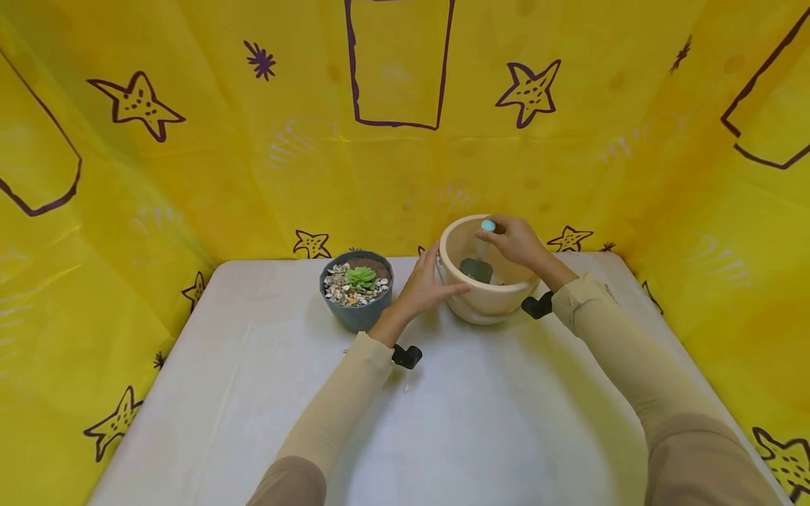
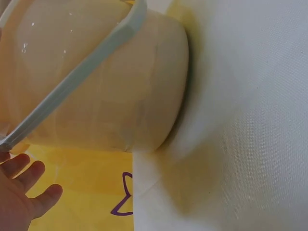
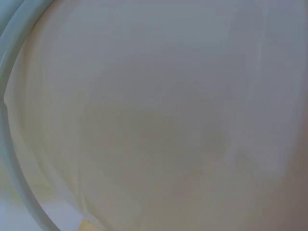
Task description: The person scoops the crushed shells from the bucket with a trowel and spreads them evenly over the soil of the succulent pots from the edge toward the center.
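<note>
A cream bucket [image 1: 487, 303] stands toward the back of the table, and its pale grey-blue handle [image 2: 82, 72] slants across the outside in the left wrist view. My left hand [image 1: 425, 287] rests against the bucket's left side, thumb and fingers spread along the wall near the rim. With my right hand [image 1: 515, 242] over the far right rim, I pinch the light-blue top of a small shovel [image 1: 476, 270]. Its dark green blade points down inside the bucket, partly hidden by the front rim. The bucket's outer wall [image 3: 159, 106] fills most of the right wrist view.
Left of the bucket sits a blue-grey pot [image 1: 358, 316] holding a green succulent [image 1: 361, 277], pebbles and brown soil. A tiny pale bit [image 1: 407, 387] lies on the white table [image 1: 462, 436]. Yellow patterned sheeting [image 1: 392, 176] rises behind and beside the table.
</note>
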`<state>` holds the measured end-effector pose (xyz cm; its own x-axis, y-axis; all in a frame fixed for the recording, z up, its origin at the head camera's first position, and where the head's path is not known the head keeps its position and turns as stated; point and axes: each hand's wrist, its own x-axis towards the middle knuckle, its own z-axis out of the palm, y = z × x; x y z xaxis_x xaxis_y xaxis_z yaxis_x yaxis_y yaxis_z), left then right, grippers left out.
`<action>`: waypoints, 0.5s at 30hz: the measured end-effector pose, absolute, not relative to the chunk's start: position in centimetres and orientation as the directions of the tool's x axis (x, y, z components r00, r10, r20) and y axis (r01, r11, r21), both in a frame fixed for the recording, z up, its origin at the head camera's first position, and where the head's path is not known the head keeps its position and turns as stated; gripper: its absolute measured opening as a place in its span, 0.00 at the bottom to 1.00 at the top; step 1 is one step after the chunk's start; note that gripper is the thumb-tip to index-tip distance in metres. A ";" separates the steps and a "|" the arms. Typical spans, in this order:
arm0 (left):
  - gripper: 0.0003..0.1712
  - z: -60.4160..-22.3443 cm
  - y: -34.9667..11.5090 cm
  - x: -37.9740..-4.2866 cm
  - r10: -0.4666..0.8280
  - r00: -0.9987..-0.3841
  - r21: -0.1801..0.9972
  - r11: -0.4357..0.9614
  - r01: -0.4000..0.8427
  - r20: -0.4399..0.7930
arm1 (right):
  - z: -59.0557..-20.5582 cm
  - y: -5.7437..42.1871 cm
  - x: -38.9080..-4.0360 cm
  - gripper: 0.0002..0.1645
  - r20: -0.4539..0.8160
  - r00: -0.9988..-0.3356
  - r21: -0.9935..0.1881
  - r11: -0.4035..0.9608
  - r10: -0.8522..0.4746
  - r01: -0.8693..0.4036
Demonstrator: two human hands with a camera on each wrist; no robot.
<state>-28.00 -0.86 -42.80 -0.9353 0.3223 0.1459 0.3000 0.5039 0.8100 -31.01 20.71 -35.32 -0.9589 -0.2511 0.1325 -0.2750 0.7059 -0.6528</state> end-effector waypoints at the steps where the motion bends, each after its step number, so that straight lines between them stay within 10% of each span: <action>1: 0.64 -42.8 -0.9 -28.1 0.324 -0.934 0.812 0.499 0.302 0.148 | -35.3 20.7 -31.1 0.26 0.137 -0.958 -0.651 0.706 -0.251 -0.278; 15: 0.63 -42.6 -0.8 -28.1 0.322 -0.934 0.814 0.494 0.305 0.155 | -35.8 20.6 -31.4 0.21 0.198 -0.936 -0.590 0.727 -0.291 -0.351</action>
<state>-28.08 -0.84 -42.61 -0.9340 0.3219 0.1549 0.3053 0.4941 0.8140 -31.39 20.57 -35.83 -0.9360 -0.2913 0.1977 -0.3509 0.7269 -0.5904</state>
